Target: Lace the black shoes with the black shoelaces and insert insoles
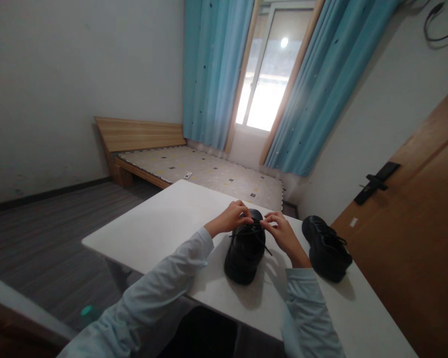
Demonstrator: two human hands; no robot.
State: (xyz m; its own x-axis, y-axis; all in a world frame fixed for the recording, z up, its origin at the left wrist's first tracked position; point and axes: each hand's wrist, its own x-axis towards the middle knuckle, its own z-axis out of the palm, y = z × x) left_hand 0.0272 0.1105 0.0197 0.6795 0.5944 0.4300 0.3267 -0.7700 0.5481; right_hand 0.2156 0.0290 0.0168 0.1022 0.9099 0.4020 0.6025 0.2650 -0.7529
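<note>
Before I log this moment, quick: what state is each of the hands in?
Left hand: partly curled at the black shoe; whether it pinches anything cannot be told.
Right hand: partly curled, opposite; grip cannot be told.

Blue curtains (218,69) frame a bright window (271,69) beyond a bed (209,171) with a wooden headboard (145,135).

No words, numbers or brands are legible. Any print on the white sticker (353,222) is too small.
</note>
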